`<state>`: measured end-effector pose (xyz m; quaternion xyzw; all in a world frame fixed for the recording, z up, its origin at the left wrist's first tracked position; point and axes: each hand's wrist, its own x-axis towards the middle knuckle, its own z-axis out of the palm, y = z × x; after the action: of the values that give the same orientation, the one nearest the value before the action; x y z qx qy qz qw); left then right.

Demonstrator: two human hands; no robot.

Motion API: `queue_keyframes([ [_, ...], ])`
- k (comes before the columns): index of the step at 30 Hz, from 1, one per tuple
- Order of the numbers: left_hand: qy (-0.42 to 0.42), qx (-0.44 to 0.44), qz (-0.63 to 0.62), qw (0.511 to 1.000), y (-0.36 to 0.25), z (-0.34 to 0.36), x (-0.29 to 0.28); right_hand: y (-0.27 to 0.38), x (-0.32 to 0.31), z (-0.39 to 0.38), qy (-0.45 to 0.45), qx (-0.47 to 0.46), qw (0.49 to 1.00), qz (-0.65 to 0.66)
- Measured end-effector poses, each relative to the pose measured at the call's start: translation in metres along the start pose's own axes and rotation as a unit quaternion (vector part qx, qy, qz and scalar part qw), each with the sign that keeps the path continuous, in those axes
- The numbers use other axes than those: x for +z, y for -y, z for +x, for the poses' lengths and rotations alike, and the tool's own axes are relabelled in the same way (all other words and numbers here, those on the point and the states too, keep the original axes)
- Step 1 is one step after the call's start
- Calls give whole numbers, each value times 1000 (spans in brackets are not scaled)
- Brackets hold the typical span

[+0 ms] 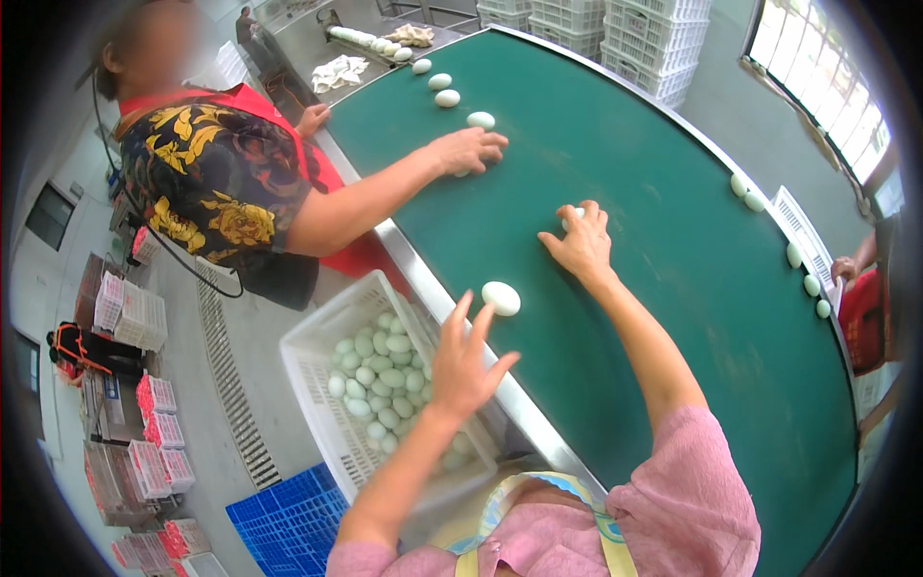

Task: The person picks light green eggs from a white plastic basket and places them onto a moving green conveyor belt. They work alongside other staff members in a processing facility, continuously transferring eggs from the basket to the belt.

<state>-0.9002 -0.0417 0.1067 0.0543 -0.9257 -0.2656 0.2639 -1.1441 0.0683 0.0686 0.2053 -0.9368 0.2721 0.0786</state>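
Note:
A pale egg (501, 298) lies on the green belt table (663, 346) by the fingertips of my left hand (461, 356), whose fingers are spread with nothing held in them. Farther up the belt, my right hand (585, 240) is curled over another egg (575, 214), mostly hidden under its fingers. Below and left of my left hand, beside the metal edge (524, 412), a white plastic crate (303, 358) holds several pale green and white eggs (380, 388).
A co-worker (221, 183) in a red apron reaches over eggs (445, 98) at the upper left. Another person (860, 317) stands at the right edge near several eggs (811, 285). Stacked crates (649, 48) stand beyond the belt; a blue plastic pallet (274, 519) lies lower left.

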Motion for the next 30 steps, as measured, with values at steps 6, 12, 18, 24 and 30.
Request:
queue_keyframes([
  [6,98,9,7,995,17,45,53,-24,-14,-7,40,-31,998,-48],
  [12,9,-66,-135,989,-12,15,-11,-55,-33,7,48,-58,988,-132],
  [18,-40,-403,-90,910,57,-113,-78,-41,-62,10,81,7,982,-173],
  [24,162,-498,36,851,155,-210,-41,-41,-60,21,170,148,946,233],
  [30,147,-382,131,903,191,-225,-1,141,-39,-89,546,31,793,269],
])
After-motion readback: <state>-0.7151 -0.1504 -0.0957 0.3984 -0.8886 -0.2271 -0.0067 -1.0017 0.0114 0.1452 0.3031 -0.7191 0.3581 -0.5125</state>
